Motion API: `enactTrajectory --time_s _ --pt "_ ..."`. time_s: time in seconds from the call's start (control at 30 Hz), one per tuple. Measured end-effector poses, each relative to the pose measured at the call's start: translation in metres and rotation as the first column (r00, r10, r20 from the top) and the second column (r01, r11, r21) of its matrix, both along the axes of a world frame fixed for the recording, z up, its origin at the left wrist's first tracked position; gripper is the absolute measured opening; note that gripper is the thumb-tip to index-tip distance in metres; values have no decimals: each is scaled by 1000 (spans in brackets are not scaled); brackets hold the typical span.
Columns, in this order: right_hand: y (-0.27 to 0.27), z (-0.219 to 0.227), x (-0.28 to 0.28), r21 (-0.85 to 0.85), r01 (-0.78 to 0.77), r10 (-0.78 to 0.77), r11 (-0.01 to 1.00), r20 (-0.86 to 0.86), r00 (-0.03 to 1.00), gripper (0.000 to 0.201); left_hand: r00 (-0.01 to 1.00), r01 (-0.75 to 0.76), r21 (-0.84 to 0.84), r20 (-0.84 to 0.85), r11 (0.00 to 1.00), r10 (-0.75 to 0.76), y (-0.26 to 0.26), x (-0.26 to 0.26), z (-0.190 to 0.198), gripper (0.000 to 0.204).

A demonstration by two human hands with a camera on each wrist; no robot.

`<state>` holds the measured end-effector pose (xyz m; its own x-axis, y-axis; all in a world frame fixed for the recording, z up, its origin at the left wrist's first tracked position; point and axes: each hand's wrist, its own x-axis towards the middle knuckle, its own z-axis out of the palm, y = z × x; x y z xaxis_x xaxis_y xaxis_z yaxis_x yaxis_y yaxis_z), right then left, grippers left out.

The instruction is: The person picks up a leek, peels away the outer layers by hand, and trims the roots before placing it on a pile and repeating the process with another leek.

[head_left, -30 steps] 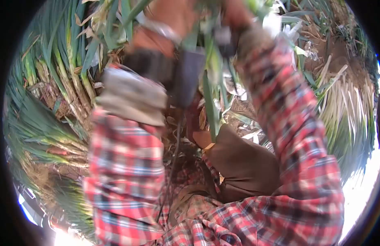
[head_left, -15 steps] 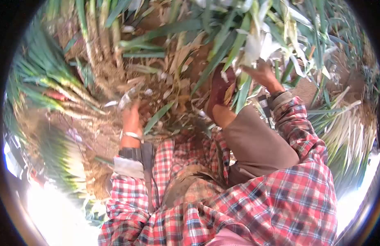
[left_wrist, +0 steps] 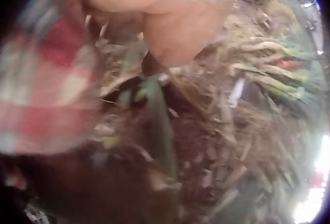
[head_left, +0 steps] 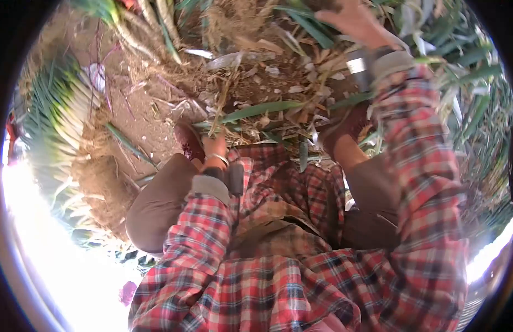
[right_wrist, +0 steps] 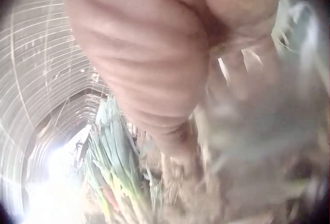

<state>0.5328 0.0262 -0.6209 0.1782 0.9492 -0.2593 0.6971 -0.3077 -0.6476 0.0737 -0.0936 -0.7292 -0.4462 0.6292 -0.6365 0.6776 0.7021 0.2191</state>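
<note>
My left hand (head_left: 215, 145) is low between my knees, down in the leaf litter. It grips the near end of a long green leaf (head_left: 256, 108), and a dry stalk (head_left: 222, 105) rises from the same fist. In the left wrist view the leaf (left_wrist: 157, 115) runs out from under the heel of the hand (left_wrist: 175, 33). My right hand (head_left: 353, 21) reaches far forward at the top edge, into green and dry leaves. Its fingers are cut off there, and the right wrist view shows only a blurred palm (right_wrist: 149, 64).
Dry husks and trimmings (head_left: 278, 77) cover the soil in front of my brown trousers (head_left: 156, 205). A bundle of pale green-onion stalks (head_left: 68, 119) lies to the left. More green leaves (head_left: 478, 94) crowd the right side. Bare soil (head_left: 143, 110) shows at left centre.
The view has swung down and left. My left hand drew in from the ground at left to between my knees. My right hand moved up and forward from the pale stalks.
</note>
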Motion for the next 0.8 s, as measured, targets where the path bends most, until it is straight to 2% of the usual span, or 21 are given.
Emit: enactTrajectory --time_s 0.07,0.1,0.13,0.17,0.2,0.23,0.27,0.3,0.33,0.4,0.43,0.47,0.5,0.53,0.57,0.6,0.63,0.67,0.73,0.77,0.8 --pt "-11 -74 -79 27 -2 5 1000 -123 992 63 973 -26 -219 218 975 75 -31 8 -1 66" --pt "-37 -78 -124 -40 25 -34 999 -256 966 51 944 -18 -331 305 944 125 -47 13 -1 58" --pt "-66 -138 -156 -182 -303 197 935 -444 874 35 907 -75 -351 365 934 210 -58 23 -4 47" --pt "-112 -162 -194 -206 -546 217 812 -761 611 29 860 -132 -377 416 917 295 -68 34 -6 38" --pt "-153 -142 -227 -268 -612 310 745 -673 672 30 860 205 -489 504 848 83 -78 39 -10 39" --pt "-197 -145 -254 -397 -726 336 561 -692 639 37 705 643 -462 670 611 -235 -91 46 -8 41" --pt "-229 -141 -274 -670 -590 41 451 -645 763 47 387 916 -287 815 281 -430 -103 52 1 43" --pt "-269 -155 -277 -414 -633 192 654 -719 668 55 130 990 -137 888 16 -442 -107 57 17 44" --pt "-247 -111 -263 -492 -655 304 573 -615 728 57 130 991 -133 886 25 -445 -95 68 30 44" --pt "-238 -153 -236 -569 -338 -31 750 -541 841 57 -141 962 42 922 -270 -362 -80 82 55 63" --pt "-211 -146 -212 -567 -178 -62 805 -378 924 55 -170 959 70 918 -276 -358 -94 72 41 63" --pt "-172 -127 -179 -520 -12 -103 854 -191 976 52 -71 993 99 927 58 -369 -116 54 13 69" --pt "-145 -117 -148 -385 125 -177 914 -101 979 49 17 916 119 943 384 -334 -128 45 -1 75" --pt "-125 -107 -121 -231 242 -256 942 -33 966 46 22 918 133 924 375 -381 -122 46 5 59" --pt "-109 -96 -100 -222 247 -257 943 -17 966 46 27 920 145 903 365 -428 -115 48 14 49" --pt "-97 -85 -81 -142 420 -405 896 123 906 44 52 991 1 916 133 -397 -115 47 9 48" --pt "-90 -77 -67 -28 572 -549 819 249 798 42 89 987 -24 907 161 -411 -126 40 1 47" --pt "-89 -72 -69 22 515 -508 857 207 836 41 111 982 -31 892 186 -439 -133 39 -6 47" --pt "-85 -93 -94 122 397 -414 910 205 887 41 110 968 -10 916 252 -386 -101 52 26 46" --pt "-61 -63 -119 -40 416 -418 908 -66 906 45 109 976 -23 915 219 -388 -105 51 18 47" --pt "-53 -89 -136 120 332 -336 936 19 942 55 114 982 -45 914 183 -390 -110 49 7 49"
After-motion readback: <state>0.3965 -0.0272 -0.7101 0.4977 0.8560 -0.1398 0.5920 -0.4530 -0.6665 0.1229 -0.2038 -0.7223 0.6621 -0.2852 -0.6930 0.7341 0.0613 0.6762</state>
